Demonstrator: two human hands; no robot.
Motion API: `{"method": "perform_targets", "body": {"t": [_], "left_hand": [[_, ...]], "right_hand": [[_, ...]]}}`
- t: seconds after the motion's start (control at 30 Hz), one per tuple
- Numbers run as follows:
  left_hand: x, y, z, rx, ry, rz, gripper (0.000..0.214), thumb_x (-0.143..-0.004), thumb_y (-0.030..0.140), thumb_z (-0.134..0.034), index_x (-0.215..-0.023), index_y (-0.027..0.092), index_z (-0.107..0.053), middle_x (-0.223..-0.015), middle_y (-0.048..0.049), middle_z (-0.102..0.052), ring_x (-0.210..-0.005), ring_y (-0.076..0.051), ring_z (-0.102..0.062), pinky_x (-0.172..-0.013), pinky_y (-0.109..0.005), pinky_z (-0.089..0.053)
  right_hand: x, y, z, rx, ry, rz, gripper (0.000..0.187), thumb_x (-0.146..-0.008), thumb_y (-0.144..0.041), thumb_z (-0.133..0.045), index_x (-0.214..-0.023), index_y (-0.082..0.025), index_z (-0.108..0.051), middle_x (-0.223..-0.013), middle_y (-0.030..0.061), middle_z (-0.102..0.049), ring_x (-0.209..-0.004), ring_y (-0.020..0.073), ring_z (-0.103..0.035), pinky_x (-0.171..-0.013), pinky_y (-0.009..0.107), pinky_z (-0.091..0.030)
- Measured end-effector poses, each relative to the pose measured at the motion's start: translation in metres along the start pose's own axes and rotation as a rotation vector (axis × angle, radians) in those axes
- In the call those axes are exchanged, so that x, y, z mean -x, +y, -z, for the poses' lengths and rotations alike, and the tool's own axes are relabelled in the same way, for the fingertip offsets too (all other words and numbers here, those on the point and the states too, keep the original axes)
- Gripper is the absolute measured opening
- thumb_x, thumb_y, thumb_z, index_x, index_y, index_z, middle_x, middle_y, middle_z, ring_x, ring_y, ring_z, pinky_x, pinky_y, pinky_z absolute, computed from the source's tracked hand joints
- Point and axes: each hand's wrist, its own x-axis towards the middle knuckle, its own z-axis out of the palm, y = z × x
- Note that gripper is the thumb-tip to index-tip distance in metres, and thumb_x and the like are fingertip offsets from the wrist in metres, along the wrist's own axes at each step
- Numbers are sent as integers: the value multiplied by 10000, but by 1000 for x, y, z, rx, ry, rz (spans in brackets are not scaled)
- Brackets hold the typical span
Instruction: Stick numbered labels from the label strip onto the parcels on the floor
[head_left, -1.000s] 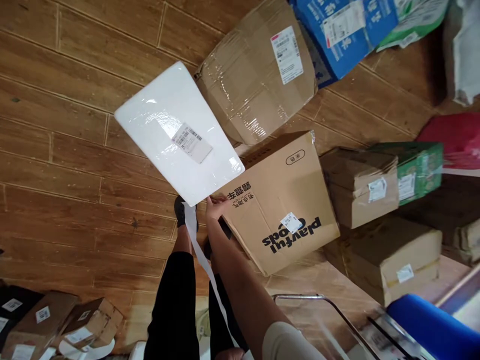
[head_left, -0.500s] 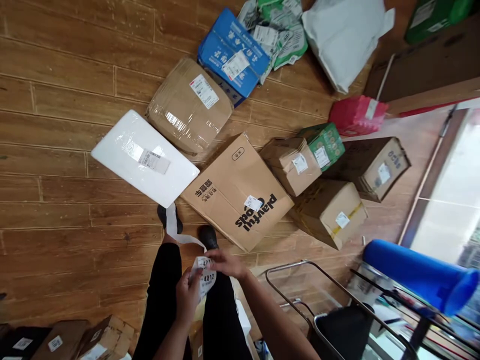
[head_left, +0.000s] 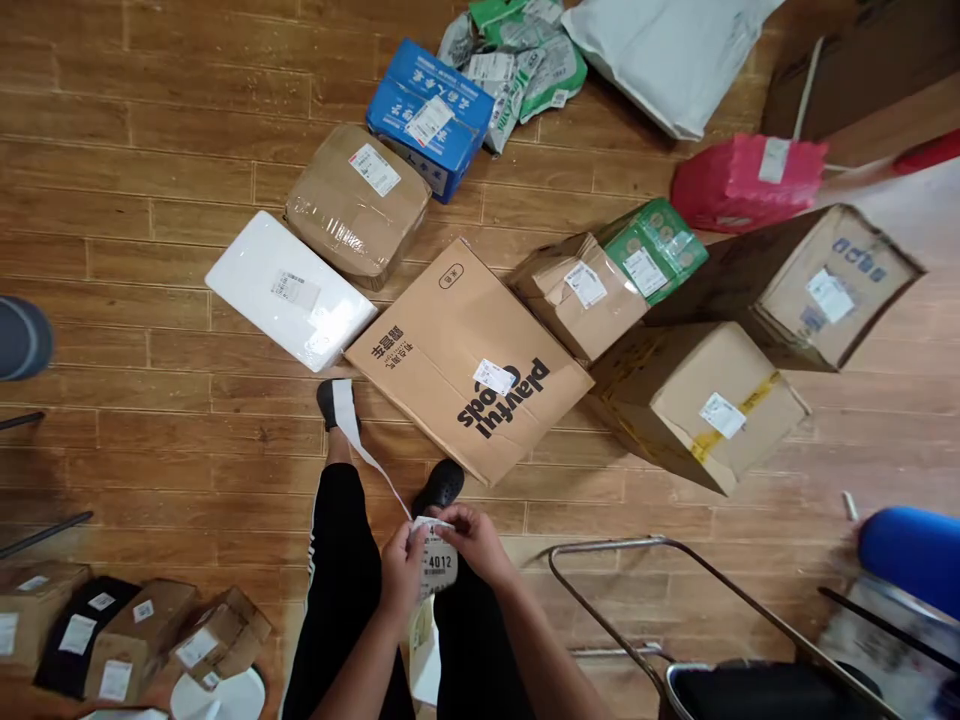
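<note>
Between my hands is a strip of printed labels [head_left: 439, 568], its white face reading "4012". My left hand [head_left: 401, 562] pinches the strip at its left edge. At the upper edge, the fingers of my right hand [head_left: 474, 540] are closed on the top label. A long blank tail of backing paper [head_left: 360, 440] hangs from the strip down past my left shoe. Just beyond my feet lies a large flat cardboard box [head_left: 450, 340] marked "playful Goods", with a small shipping label on it.
Ahead on the wooden floor sit a white foam box [head_left: 251, 270], a taped carton [head_left: 337, 215], a blue box [head_left: 442, 95] and a pink parcel [head_left: 742, 190]. Several cartons [head_left: 705, 400] stand to the right, beside a metal-framed chair [head_left: 600, 600]. More parcels [head_left: 142, 630] line the lower left.
The view has shifted, bringing more of the lower-left parcels into sight. My hands stay on the label strip; my right hand has drawn closer to my left.
</note>
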Motion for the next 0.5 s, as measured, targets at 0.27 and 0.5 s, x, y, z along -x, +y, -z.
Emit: {"method": "perform_targets", "body": {"t": [0.27, 0.5], "left_hand": [[59, -30, -72, -82, -100, 63, 366, -774, 550, -565, -675, 200, -529, -559, 11, -572, -555, -175, -562, -520, -239, -396], [50, -74, -81, -162, -400, 296, 245, -710, 379, -609, -809, 168, -684, -754, -81, -727, -746, -279, -675, -662, -310, -481]], "right_hand": [[60, 53, 72, -119, -101, -159, 309, -556, -437, -804, -655, -182, -661, -597, -6, -644, -539, 133, -583, -564, 274, -481], [-13, 140, 137, 315, 283, -14, 223, -659, -397, -687, -625, -179, -657, -631, 38, -672, -601, 175, -608, -587, 296, -495]]}}
